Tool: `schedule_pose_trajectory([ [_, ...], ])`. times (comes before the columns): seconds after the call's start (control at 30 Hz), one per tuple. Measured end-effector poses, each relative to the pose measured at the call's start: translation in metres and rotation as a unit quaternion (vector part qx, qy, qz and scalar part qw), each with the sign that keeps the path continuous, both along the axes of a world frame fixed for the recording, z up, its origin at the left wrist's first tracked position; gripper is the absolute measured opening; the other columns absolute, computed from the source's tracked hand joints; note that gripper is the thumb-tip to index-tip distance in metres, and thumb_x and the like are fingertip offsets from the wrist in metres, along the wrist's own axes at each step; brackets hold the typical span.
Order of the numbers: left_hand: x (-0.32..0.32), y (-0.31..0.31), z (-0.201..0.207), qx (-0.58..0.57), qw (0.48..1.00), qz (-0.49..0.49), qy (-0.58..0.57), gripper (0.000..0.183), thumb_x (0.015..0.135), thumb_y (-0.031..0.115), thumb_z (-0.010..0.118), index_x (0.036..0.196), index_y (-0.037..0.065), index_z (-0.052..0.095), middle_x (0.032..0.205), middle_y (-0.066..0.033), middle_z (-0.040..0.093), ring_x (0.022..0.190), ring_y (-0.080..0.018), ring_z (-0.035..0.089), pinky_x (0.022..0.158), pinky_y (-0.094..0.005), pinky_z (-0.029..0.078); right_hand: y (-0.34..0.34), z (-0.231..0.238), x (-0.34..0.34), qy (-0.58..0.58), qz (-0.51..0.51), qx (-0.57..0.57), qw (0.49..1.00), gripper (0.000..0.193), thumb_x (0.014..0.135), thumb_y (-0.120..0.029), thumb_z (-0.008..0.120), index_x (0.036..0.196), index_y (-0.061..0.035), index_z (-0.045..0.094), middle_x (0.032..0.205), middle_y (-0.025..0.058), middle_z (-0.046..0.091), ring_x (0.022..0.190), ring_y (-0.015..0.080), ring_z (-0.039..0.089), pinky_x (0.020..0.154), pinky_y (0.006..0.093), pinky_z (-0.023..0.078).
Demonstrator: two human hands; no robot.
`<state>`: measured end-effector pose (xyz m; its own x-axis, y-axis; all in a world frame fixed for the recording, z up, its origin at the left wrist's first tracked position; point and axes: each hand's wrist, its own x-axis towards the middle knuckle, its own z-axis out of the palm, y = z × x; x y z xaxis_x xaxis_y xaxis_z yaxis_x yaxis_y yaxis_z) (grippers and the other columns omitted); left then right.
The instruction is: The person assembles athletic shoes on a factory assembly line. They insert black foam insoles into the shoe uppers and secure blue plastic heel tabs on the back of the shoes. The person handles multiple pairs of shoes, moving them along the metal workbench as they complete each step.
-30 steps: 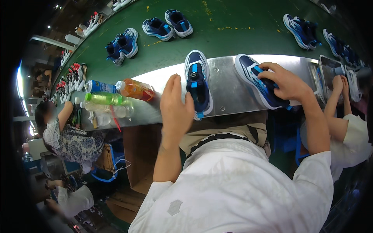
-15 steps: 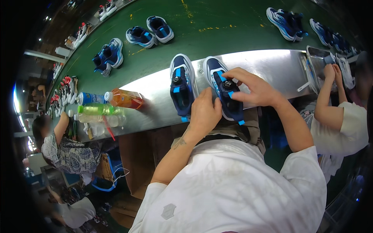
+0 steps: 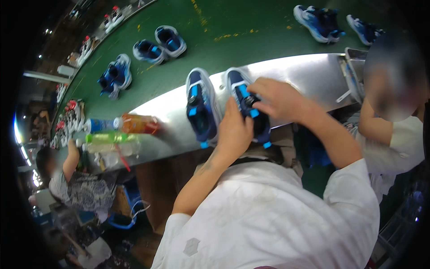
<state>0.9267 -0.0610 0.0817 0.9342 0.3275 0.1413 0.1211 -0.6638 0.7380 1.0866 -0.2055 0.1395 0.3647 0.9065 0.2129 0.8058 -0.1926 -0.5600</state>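
A pair of navy sneakers with white soles and bright blue tabs lies on the steel edge of the bench, toes pointing away from me. My left hand (image 3: 235, 129) grips the side of the right-hand sneaker (image 3: 236, 79), its fingers along the upper near the tongue. Over the same shoe, my right hand (image 3: 278, 99) has thumb and forefinger closed at the round black lacing dial (image 3: 249, 101); motion blurs the fingers a little. The left-hand sneaker (image 3: 200, 110) stands close by, with neither hand holding it.
Bottles, among them an orange drink (image 3: 139, 124) and a green-tinted one (image 3: 106, 137), lie to the left. More navy sneakers (image 3: 171, 41) rest on the green belt (image 3: 251, 49). A co-worker (image 3: 389, 130) is close on the right beside a metal tray (image 3: 356, 56).
My right thumb and forefinger have closed in at the dial, having been apart around it. The view has shifted slightly, and the co-worker's head at right has leaned in.
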Motion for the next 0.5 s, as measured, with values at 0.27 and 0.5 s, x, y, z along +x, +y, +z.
schedule_pose_trajectory([
  [0.27,-0.048,0.119,0.025,0.027,0.982,0.182,-0.053,0.050,0.111,0.024,0.056,0.149,-0.008,0.057,0.145,-0.0284,0.064,0.133,-0.0323,0.063,0.115,-0.0396,0.045,-0.016,-0.011,-0.087,-0.046,0.096,-0.138,0.985,0.054,0.096,-0.015,0.065,0.149,-0.0104,0.057,0.100,0.0198,0.068,0.090,0.0380,0.068,0.083,0.0457,0.056],
  [0.5,-0.021,0.103,-0.011,-0.201,0.975,0.078,0.056,0.063,0.117,0.042,0.047,0.156,-0.007,0.051,0.139,-0.0230,0.069,0.121,-0.0252,0.069,0.103,-0.0363,0.054,0.038,-0.029,-0.070,-0.079,0.103,-0.140,0.982,0.054,0.094,-0.016,0.066,0.148,-0.0137,0.058,0.093,0.0214,0.068,0.086,0.0377,0.070,0.080,0.0476,0.055],
])
